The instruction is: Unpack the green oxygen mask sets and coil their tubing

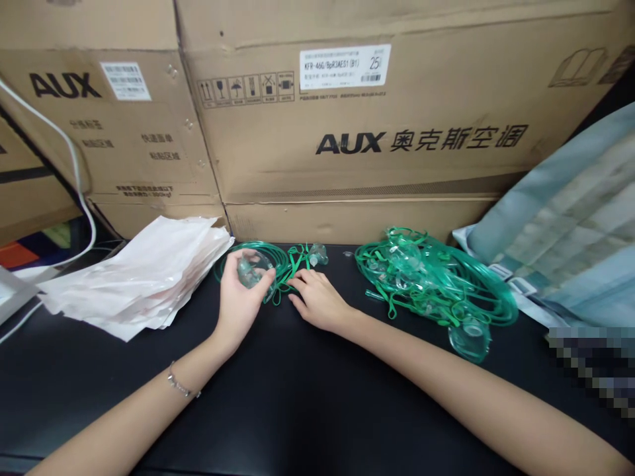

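Observation:
My left hand [239,291] is closed round a clear, green-tinted oxygen mask [248,270], its thumb over the front edge. Behind and beside that hand lies a coil of green tubing [270,249]. My right hand [320,299] is palm down just to the right, fingers slightly bent and thumb apart from them. Its fingertips reach the green elastic strap [296,261], and whether they grip it is hard to see. A small clear plastic piece [318,254] sits just beyond the right fingers.
On the right is a tangled pile of green masks and tubing [426,277]. White flat packets [143,271] are stacked at left. Large cardboard boxes [347,172] stand along the back of the black table [297,410]. A pale blue bag [560,218] leans at right; a white cable [74,158] hangs left.

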`<state>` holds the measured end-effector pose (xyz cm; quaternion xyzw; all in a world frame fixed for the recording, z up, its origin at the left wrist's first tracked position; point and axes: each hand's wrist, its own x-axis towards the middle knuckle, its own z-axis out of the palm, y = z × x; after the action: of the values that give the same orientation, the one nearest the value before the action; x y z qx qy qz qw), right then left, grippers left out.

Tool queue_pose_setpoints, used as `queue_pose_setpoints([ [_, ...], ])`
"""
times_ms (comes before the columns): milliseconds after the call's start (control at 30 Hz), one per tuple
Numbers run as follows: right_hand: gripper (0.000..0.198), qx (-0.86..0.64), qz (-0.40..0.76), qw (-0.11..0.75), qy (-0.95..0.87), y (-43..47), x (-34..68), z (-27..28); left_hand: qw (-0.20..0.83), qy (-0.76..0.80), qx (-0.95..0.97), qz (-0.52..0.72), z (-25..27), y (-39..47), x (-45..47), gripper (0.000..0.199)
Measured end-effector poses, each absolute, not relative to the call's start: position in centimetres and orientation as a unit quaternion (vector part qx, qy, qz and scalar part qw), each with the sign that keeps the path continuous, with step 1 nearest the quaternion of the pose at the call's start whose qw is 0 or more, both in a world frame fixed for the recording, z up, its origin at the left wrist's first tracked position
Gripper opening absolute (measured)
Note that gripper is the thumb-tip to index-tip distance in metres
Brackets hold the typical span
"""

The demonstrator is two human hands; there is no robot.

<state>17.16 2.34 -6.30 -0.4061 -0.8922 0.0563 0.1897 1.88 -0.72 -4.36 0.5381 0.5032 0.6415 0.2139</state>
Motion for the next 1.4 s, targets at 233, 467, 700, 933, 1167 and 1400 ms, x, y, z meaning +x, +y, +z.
queue_pose_setpoints([
  [233,0.026,-0.341,0.325,0.465,-0.749,1.5,20.7,-5.7,0.399,0.429,0.633,0.507,-4.3,-0.3,5.8,0.054],
  [467,0.029,-0.329,0.411,0.447,-0.723,0.4,24.8,-6.9,0.635,0.330,0.555,0.424,-5.0,-0.9,8.8,0.060],
  [700,0.024,-0.339,0.329,0.387,-0.792,0.2,25.0,-6.7,0.770,0.266,0.419,0.402,-5.5,-0.8,8.1,0.058],
  [933,0.016,-0.374,0.387,0.360,-0.762,1.0,25.9,-6.7,0.838,0.227,0.348,0.353,-5.1,0.2,6.9,0.050],
  [1167,0.023,-0.403,0.473,0.422,-0.659,0.5,25.2,-6.7,0.604,0.378,0.500,0.492,-5.4,0.2,7.1,0.054],
  [1400,0.028,-0.373,0.531,0.357,-0.672,0.2,25.0,-6.5,0.559,0.372,0.569,0.475,-5.6,-0.4,7.8,0.054],
])
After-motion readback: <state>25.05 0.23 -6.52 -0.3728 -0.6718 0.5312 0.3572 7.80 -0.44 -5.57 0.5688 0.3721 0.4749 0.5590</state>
